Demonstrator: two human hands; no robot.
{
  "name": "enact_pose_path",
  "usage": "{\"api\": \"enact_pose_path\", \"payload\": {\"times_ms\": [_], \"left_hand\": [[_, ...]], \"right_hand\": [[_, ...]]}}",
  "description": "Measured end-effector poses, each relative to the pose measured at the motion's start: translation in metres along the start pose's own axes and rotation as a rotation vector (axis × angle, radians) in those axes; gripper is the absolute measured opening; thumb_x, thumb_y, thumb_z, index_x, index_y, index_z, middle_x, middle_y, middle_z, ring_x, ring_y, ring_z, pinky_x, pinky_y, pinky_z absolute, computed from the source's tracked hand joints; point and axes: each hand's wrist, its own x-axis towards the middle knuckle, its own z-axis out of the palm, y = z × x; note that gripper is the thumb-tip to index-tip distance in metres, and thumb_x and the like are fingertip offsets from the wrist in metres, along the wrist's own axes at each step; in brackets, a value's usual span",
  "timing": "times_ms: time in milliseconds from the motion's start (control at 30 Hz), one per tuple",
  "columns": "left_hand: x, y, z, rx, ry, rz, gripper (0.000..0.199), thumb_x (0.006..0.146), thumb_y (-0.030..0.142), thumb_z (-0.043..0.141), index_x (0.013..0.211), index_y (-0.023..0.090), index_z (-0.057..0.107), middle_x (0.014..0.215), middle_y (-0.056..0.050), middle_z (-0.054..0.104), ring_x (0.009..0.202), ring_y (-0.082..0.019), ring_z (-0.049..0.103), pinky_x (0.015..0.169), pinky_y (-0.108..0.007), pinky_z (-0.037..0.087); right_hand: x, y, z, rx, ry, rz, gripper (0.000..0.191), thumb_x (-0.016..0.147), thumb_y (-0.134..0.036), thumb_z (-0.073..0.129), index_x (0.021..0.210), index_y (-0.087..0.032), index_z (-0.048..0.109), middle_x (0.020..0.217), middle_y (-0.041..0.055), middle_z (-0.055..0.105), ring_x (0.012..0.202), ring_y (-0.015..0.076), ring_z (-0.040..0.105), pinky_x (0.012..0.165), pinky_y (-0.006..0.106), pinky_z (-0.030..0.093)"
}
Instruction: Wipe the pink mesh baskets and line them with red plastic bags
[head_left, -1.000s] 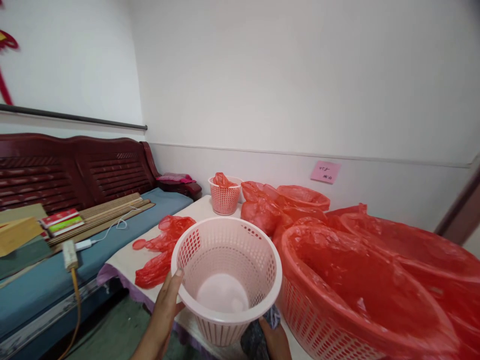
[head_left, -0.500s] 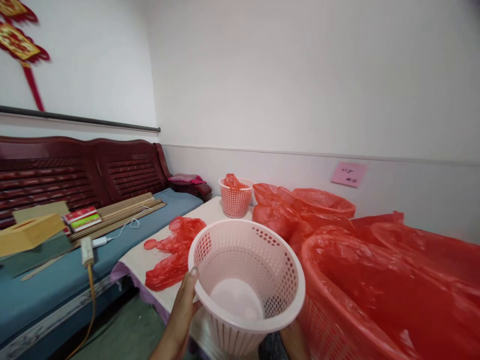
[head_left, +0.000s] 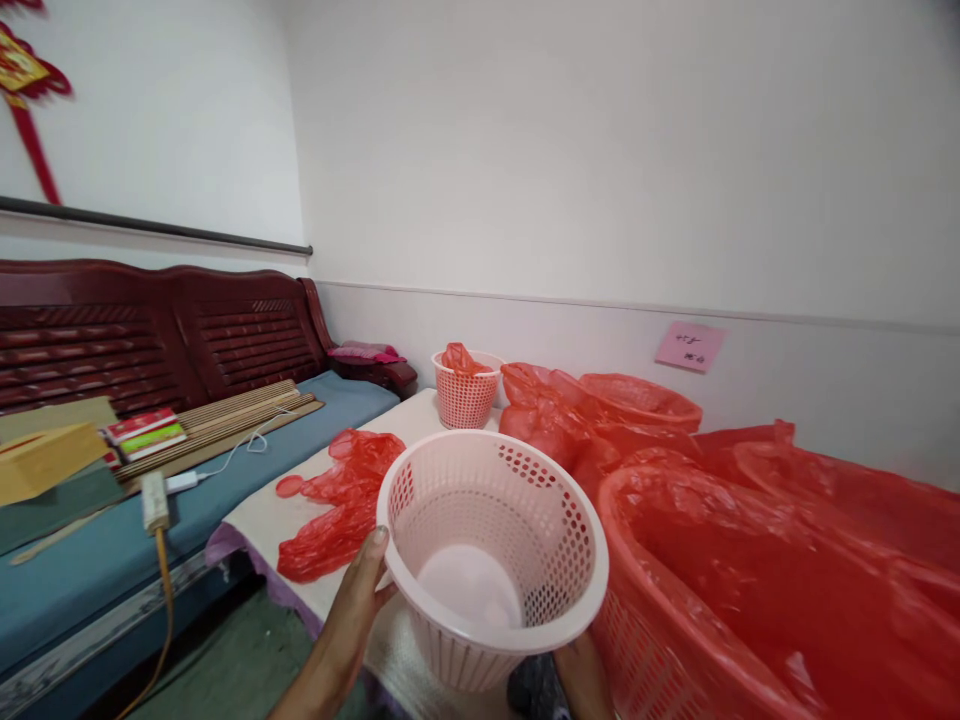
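A pale pink plastic basket (head_left: 469, 585) with perforated sides is held tilted in front of me, and nothing shows inside it. My left hand (head_left: 365, 580) is closed on its left side, the thumb at the rim and the fingers behind the wall. Low on the right side, my right hand (head_left: 579, 665) supports the basket, its fingers hidden beneath. Crumpled red plastic bags (head_left: 349, 490) lie on the table (head_left: 259, 510) left of the basket. To the right, a large basket (head_left: 645, 650) lined with red plastic stands close by.
A small perforated basket (head_left: 466, 398) with red plastic inside stands at the back. More red-lined baskets (head_left: 645, 400) crowd the right side. On the left is a wooden sofa (head_left: 150, 335) with boxes, a bamboo mat (head_left: 225, 425) and a power strip (head_left: 155, 502). A pink note (head_left: 690, 346) hangs on the wall.
The view has shifted slightly, so the surroundings sit a little further left and up. Both hands keep hold of the basket, which stays almost in the same place in view.
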Motion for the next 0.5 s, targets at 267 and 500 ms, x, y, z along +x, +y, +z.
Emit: {"api": "enact_pose_path", "payload": {"times_ms": [267, 500], "left_hand": [[-0.01, 0.027, 0.01, 0.177, 0.022, 0.253, 0.048, 0.07, 0.045, 0.072, 0.111, 0.02, 0.064, 0.118, -0.008, 0.069, 0.113, -0.029, 0.06, 0.098, -0.038, 0.045], [-0.006, 0.028, -0.004, 0.244, 0.047, 0.181, 0.044, 0.071, 0.051, 0.069, 0.102, 0.021, 0.064, 0.111, -0.007, 0.069, 0.096, -0.025, 0.065, 0.072, -0.032, 0.054]], "right_hand": [[-0.013, -0.023, -0.008, -0.088, 0.041, 0.027, 0.061, 0.066, -0.048, 0.065, 0.121, -0.022, 0.059, 0.13, 0.0101, 0.061, 0.134, 0.0335, 0.041, 0.108, 0.045, 0.035], [-0.033, -0.02, -0.011, -0.077, 0.005, 0.09, 0.054, 0.056, -0.033, 0.065, 0.109, -0.022, 0.063, 0.119, 0.013, 0.067, 0.121, 0.0356, 0.054, 0.103, 0.045, 0.04]]}}
